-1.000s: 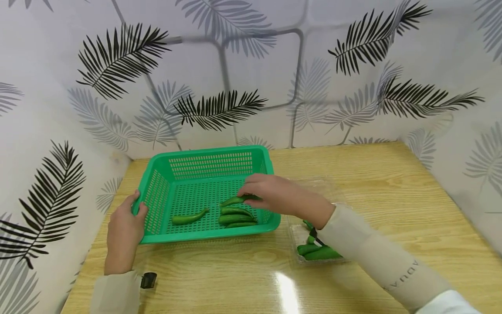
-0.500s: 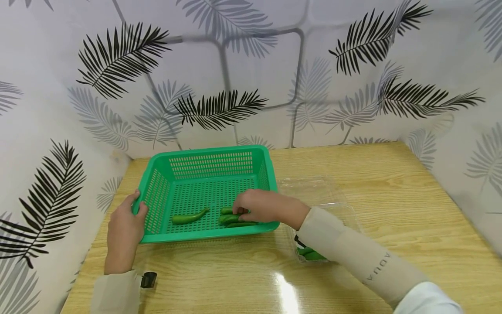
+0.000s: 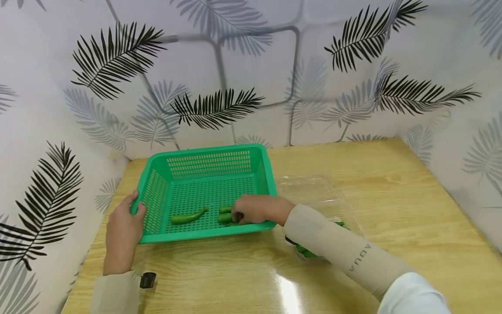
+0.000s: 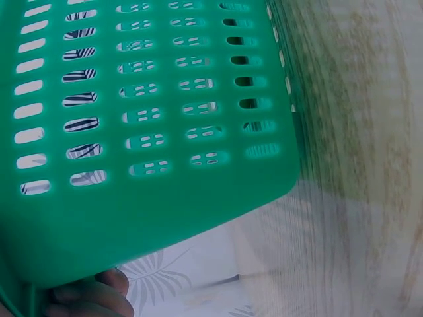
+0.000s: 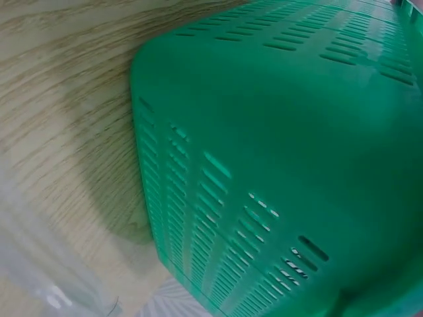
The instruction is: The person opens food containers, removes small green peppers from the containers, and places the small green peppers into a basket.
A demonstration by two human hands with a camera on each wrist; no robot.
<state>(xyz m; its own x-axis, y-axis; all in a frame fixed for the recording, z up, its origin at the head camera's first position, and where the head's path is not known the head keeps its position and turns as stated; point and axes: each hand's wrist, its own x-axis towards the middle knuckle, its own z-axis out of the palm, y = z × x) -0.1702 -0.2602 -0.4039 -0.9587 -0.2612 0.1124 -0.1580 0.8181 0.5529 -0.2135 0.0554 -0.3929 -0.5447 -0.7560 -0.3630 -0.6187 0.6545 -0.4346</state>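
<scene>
Gripping the left rim of the green basket (image 3: 213, 185) with the left hand (image 3: 124, 222). Holding the right hand (image 3: 252, 209) low inside the near right corner, over the green peppers (image 3: 225, 217) on the basket floor; cannot tell whether pinching one or only touching. Farther left inside, a single curved pepper (image 3: 188, 217). On the table (image 3: 215, 279), right of the basket, partly behind the right sleeve (image 3: 337, 242), a clear container (image 3: 353, 218) with more peppers (image 3: 306, 252).
</scene>
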